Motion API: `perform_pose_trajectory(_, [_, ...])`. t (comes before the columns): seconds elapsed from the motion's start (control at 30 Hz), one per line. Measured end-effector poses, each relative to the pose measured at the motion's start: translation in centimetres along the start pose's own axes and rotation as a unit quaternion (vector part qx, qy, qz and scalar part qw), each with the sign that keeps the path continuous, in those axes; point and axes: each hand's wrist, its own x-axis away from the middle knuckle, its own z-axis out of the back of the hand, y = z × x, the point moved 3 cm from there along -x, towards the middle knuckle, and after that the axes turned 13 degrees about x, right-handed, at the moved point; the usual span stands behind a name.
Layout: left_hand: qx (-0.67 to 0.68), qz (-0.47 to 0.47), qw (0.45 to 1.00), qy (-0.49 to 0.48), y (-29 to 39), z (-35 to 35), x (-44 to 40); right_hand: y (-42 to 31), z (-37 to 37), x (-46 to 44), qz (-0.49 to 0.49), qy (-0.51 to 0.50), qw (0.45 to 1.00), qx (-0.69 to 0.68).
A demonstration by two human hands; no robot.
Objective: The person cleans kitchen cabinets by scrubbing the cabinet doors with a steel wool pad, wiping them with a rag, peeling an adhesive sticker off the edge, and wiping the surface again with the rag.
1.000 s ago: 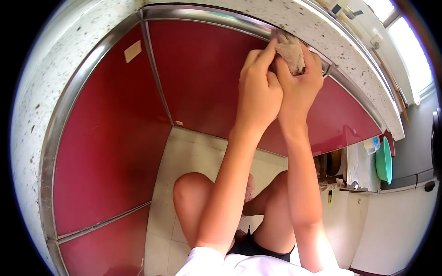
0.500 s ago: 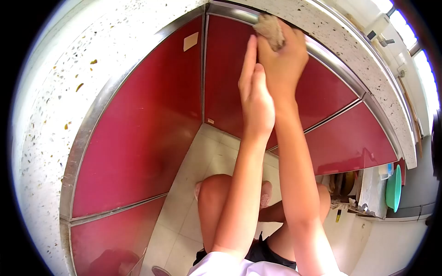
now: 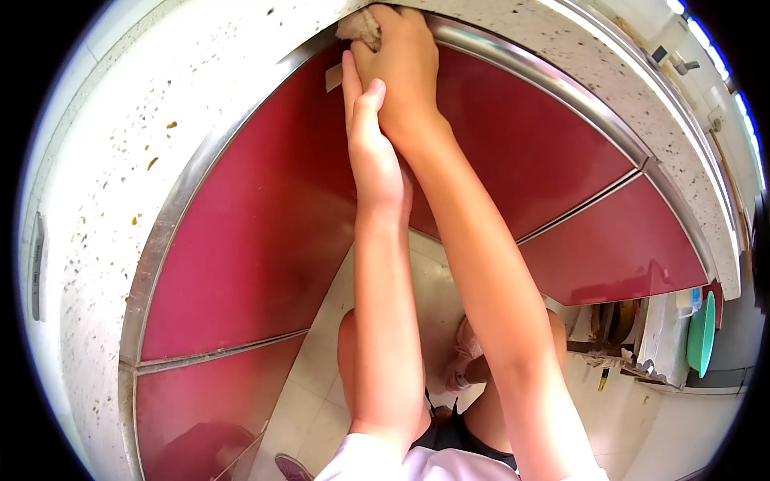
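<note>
My right hand [image 3: 403, 68] is wrapped round a crumpled beige cloth [image 3: 360, 30] at the inner corner of the cabinets, against the metal trim [image 3: 513, 53] under the speckled countertop [image 3: 108, 180]. Just below it, my left hand [image 3: 370, 140] rests close against the right hand and wrist, its fingers extended upward and nothing in it. Red cabinet panels [image 3: 249, 216] lie behind both hands. A small pale label [image 3: 334, 78] sticks to the left panel beside my left fingertips.
At the right, a green basin [image 3: 701, 335] stands beside an open shelf [image 3: 613, 325] of items. My bent knees are over the tiled floor [image 3: 313, 385]. A faucet [image 3: 686, 66] shows at the upper right.
The cloth and my right hand have moved left along the trim into the corner. My left hand, earlier up by the cloth, has slid lower with its fingers straightened. The view has shifted too.
</note>
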Motion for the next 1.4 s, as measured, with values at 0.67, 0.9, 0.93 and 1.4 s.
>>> perform_pose_trajectory(0.67, [-0.258, 0.023, 0.957, -0.131, -9.3, -7.2, 7.3, 13.4, 19.0, 11.6, -0.33, -0.01, 0.735, -0.593])
perform_pose_trajectory(0.9, [-0.35, 0.004, 0.901, -0.258, -11.9, -9.5, 9.6, 16.4, 21.7, 12.7, -0.309, 0.002, 0.782, -0.542])
perform_pose_trajectory(0.93, [-0.351, -0.018, 0.905, -0.239, -11.9, -9.4, 9.8, 16.4, 21.7, 12.7, -0.291, -0.01, 0.814, -0.504])
perform_pose_trajectory(1.4, [-0.161, 0.133, 0.967, -0.147, -10.7, -10.1, 10.5, 11.4, 23.3, 11.5, -0.11, 0.154, 0.981, -0.039])
